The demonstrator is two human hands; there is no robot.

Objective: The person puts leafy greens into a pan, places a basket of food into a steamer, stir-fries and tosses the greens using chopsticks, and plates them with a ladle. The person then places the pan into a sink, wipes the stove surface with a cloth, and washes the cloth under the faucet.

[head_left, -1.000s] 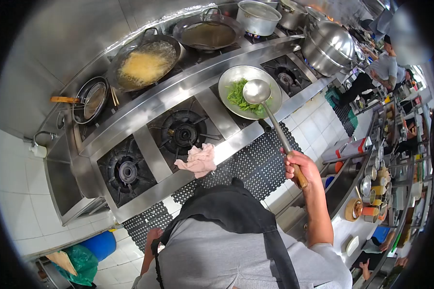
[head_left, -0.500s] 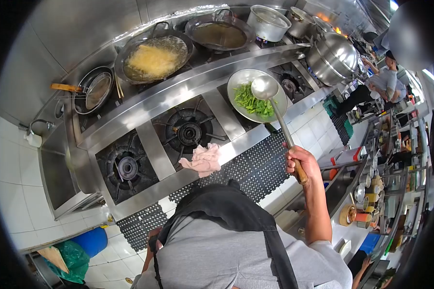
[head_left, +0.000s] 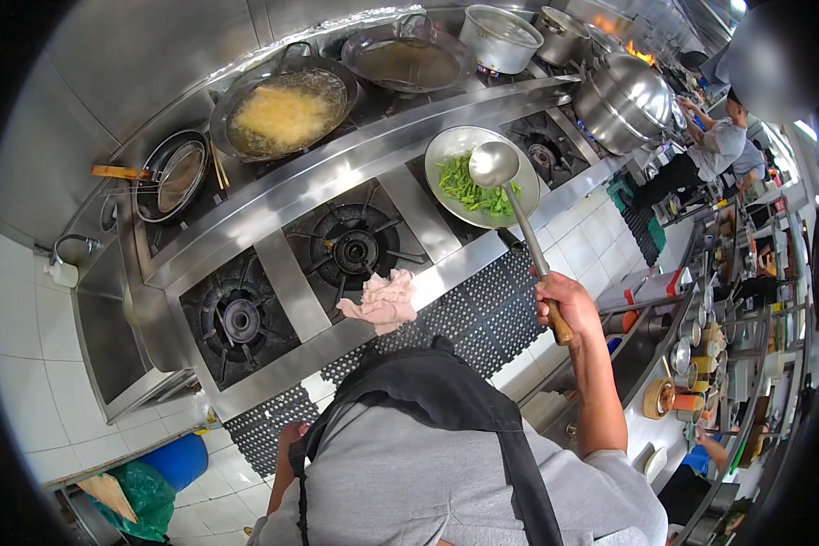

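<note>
My right hand (head_left: pixel 566 302) is wrapped round the wooden end of a long-handled ladle (head_left: pixel 530 232). The ladle's steel bowl hangs over a wok (head_left: pixel 446 143) on the front right burner. Chopped green vegetables (head_left: pixel 464 189) lie in that wok, partly covered by the ladle. Down at my left side, beside the apron, only part of my left hand (head_left: pixel 293 431) shows, and its fingers cannot be made out. A crumpled pink cloth (head_left: pixel 379 302) rests on the stove's front edge, apart from both hands.
At the back, one wok (head_left: pixel 230 136) holds bubbling oil with yellow food, and another (head_left: pixel 364 64) holds dark liquid. Beyond them stand a metal pot (head_left: pixel 500 44) and a domed steamer (head_left: pixel 623 100). Flames rise at the far right, near co-workers (head_left: pixel 723 141). Shelves and containers line the right.
The ladle and my right hand have shifted slightly left in view. More of my left hand shows at my side. A co-worker at the back has moved their arms.
</note>
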